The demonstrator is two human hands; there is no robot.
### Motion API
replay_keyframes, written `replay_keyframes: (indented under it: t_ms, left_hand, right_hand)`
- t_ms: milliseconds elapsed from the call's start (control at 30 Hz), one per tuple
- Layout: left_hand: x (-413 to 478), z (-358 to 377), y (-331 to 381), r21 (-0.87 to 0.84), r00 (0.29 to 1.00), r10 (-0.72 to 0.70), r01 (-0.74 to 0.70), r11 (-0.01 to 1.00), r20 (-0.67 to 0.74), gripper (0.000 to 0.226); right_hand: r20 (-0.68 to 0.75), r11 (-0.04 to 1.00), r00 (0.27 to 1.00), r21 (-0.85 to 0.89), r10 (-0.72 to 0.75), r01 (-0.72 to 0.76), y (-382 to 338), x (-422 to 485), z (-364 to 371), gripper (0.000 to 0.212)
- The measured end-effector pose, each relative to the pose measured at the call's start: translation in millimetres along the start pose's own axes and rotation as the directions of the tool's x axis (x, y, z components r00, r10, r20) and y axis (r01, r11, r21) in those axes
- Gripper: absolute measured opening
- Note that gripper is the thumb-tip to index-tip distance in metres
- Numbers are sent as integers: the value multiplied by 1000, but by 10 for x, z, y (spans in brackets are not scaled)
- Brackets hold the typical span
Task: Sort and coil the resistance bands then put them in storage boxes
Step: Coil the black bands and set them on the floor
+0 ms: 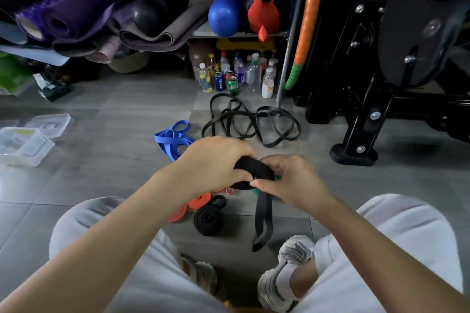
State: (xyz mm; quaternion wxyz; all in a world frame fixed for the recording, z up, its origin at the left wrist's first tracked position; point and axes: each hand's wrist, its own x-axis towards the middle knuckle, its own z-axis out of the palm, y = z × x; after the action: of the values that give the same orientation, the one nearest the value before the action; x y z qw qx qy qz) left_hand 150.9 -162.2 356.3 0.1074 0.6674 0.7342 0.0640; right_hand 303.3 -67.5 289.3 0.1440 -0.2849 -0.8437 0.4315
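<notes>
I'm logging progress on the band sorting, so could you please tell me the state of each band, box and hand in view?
Wide black band: partly coiled, tail hanging.
Left hand: gripping the coil.
Right hand: pinching the coil.
Coiled black band: rolled, on floor.
Orange band: loose, on floor.
Blue band: uncoiled, on floor.
Thin black bands: tangled, uncoiled.
Storage boxes: holding no bands.

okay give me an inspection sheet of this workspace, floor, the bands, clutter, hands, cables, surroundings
Surface: grey tiled floor.
Job's things: black band half coiled in hands, tail hanging; coiled black band, orange band, blue band, thin black bands loose; clear storage boxes at left.
Clutter: bottles and cans.
Grippers: left hand, right hand both gripping the band.
Cables: nothing seen.
Surroundings: rolled mats, black gym machine.
</notes>
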Motion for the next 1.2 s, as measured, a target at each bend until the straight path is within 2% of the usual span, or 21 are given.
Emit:
replay_keyframes:
  t_ms: [100,233,333,433,567,700,800,933,967,1000,1033,1067,1100,1133,1167,1200]
  left_hand:
    - [35,9,30,-2,997,-40,40,999,73,23]
    - [38,78,51,-64,1000,-13,14,998,13,19]
    - [23,112,16,-261,992,-81,55,964,-92,20]
    - [9,154,-19,-476,972,-152,50,878,-178,21]
    - [-43,190,-77,-739,959,-230,33,673,-166,32]
    - [-127,243,-129,-888,959,-271,48,457,-87,28]
    - [-190,273,-174,-954,950,-309,39,297,-57,25]
    - [-248,346,-186,-998,940,-341,53,46,34,30]
    - [-254,358,-195,-997,938,-341,68,31,53,30]
    - [-262,354,-210,-993,937,-341,99,60,72,30]
    - [-266,335,-236,-978,936,-342,143,149,85,28]
    - [-265,295,-267,-932,936,-344,191,307,78,24]
    - [-259,248,-300,-832,939,-340,224,507,46,24]
    - [-249,202,-308,-676,946,-323,242,696,7,28]
    - [-234,161,-285,-496,958,-287,235,836,-29,36]
    - [-214,126,-233,-340,971,-233,203,918,-51,45]
  right_hand:
    - [-18,999,1000,-26,24,-24,-7,-16,15,14]
    - [-33,999,999,-25,23,-24,29,-29,-34,14]
    - [-77,994,997,110,-9,18,9,-19,-115,28]
    - [-98,979,994,193,-45,64,0,17,-183,39]
    - [-71,978,996,200,-46,59,43,10,-189,44]
    - [-29,942,999,335,-22,30,102,-31,-163,37]
    - [10,901,1000,434,-20,13,141,-67,-118,32]
    - [-17,857,999,514,-33,37,127,-65,-47,29]
    - [-25,860,999,508,-27,36,118,-56,-39,28]
    - [-29,868,999,496,-20,32,115,-46,-33,29]
    - [-30,880,999,474,-14,27,117,-40,-30,30]
    - [-31,897,999,441,-7,20,116,-33,-27,31]
    - [-30,915,1000,403,1,11,112,-25,-26,31]
    - [-24,930,1000,367,8,1,104,-11,-21,31]
    - [-13,942,1000,336,9,-4,95,5,-12,30]
    - [0,952,1000,307,5,-5,79,25,-1,28]
